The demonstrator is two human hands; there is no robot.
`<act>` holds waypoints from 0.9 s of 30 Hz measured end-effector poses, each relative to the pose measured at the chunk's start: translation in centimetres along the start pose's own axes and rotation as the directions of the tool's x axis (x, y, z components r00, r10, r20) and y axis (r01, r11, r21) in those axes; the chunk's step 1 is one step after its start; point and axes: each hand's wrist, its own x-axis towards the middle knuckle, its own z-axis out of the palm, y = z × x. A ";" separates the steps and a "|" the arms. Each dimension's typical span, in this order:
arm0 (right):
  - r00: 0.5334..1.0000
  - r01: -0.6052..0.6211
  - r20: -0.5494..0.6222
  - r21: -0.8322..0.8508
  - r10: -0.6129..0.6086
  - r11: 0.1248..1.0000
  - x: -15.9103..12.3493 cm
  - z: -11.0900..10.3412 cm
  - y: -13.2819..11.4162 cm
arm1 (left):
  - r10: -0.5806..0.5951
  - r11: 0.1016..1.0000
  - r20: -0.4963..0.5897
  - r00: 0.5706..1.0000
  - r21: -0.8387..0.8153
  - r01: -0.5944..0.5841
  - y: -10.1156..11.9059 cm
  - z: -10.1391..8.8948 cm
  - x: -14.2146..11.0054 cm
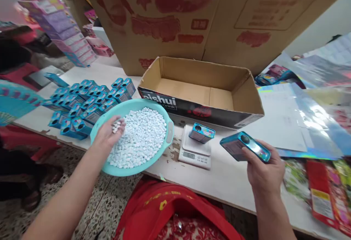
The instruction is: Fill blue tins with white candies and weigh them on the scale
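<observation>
The left hand [108,134] cups white pellets [116,126] over a turquoise basin [169,132] and the right hand [264,168], well apart, clasps a blue container [233,147], while a scale [194,157] with another container [201,134] stands before an open carton [189,110].

The bowl [126,171] is looking like smooth plastic with a soft sheen, and the pellets [139,137] inside it are appearing matt and chalky. Left of the bowl, the tins [90,103] are showing glossy printed skins; well right of it, the held tin [239,144] is gleaming like polished metal along its top. Just right of the bowl, the scale [196,148] is showing smooth plastic. Behind the bowl, the box [189,31] is displaying matt brown cardboard. Under the bowl, the bench [225,181] is wearing a pale, chipped coating. Far right of the bowl, film [322,137] is glinting like shiny plastic. Nearer than the bowl, the apron [148,205] is hanging in creased cloth.
</observation>
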 end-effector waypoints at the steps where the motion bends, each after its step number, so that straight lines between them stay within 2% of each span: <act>1: 0.998 0.010 -0.060 -0.064 -0.014 0.998 0.3 -1.0 1.0 | -0.037 0.997 0.035 0.999 0.066 0.034 -0.3 0.1 0.1; 3: 0.992 0.009 -0.122 -0.171 -0.030 0.985 0.4 -2.3 2.7 | -0.096 0.971 0.163 0.982 0.233 0.056 -0.9 0.4 -0.1; 5: 0.987 -0.016 -0.157 -0.214 -0.018 0.977 0.1 -2.9 4.2 | -0.094 0.936 0.256 0.962 0.353 -0.003 -1.4 0.7 -0.4; 8: 0.983 -0.063 -0.183 -0.227 0.021 0.972 -0.6 -3.0 5.9 | -0.044 0.867 0.290 0.956 0.487 -0.108 -1.7 1.3 -0.5; 11: 0.988 -0.082 -0.145 -0.271 0.043 0.959 -0.9 -3.3 7.4 | -0.009 0.783 0.313 0.950 0.592 -0.188 -1.9 1.7 -0.2; 13: 0.996 -0.034 -0.088 -0.306 0.008 0.951 -1.0 -3.7 7.8 | 0.018 0.726 0.339 0.941 0.642 -0.246 -2.3 1.6 0.0; 14: 0.997 0.032 -0.061 -0.332 -0.055 0.943 -1.1 -3.9 7.7 | 0.037 0.689 0.355 0.934 0.668 -0.281 -2.4 1.4 0.1; 15: 0.987 0.130 -0.038 -0.368 -0.155 0.921 -1.2 -4.1 7.5 | 0.063 0.637 0.373 0.926 0.699 -0.325 -2.6 1.1 0.2; 16: 0.959 0.254 -0.015 -0.407 -0.284 0.878 -1.4 -4.1 7.0 | 0.091 0.560 0.401 0.912 0.737 -0.380 -2.7 0.9 0.3; 18: 0.838 0.505 0.047 -0.443 -0.544 0.741 -2.0 -3.6 5.8 | 0.137 0.316 0.493 0.859 0.800 -0.509 -2.7 0.4 0.4; 19: 0.787 0.585 0.088 -0.420 -0.610 0.694 -2.4 -2.9 5.2 | 0.144 0.174 0.551 0.822 0.804 -0.569 -2.7 0.4 0.3; 20: 0.769 0.625 0.133 -0.367 -0.626 0.689 -2.8 -2.0 4.7 | 0.142 0.049 0.604 0.785 0.787 -0.615 -2.6 0.4 0.1; 21: 0.781 0.623 0.185 -0.302 -0.597 0.722 -3.2 -0.9 4.3 | 0.138 -0.039 0.641 0.755 0.765 -0.643 -2.6 0.6 -0.1; 22: 0.812 0.581 0.240 -0.244 -0.532 0.776 -3.6 0.3 4.1 | 0.145 -0.084 0.659 0.738 0.752 -0.654 -2.6 0.9 -0.5; 23: 0.847 0.510 0.292 -0.210 -0.445 0.834 -3.8 1.6 4.2 | 0.169 -0.092 0.660 0.732 0.750 -0.655 -2.7 1.2 -0.9; 25: 0.897 0.352 0.354 -0.205 -0.266 0.913 -3.7 4.0 4.8 | 0.250 -0.034 0.637 0.729 0.758 -0.651 -3.0 2.0 -1.7; 27: 0.913 0.207 0.396 -0.228 -0.103 0.952 -3.0 5.9 5.5 | 0.329 0.100 0.595 0.734 0.751 -0.653 -3.6 2.6 -2.5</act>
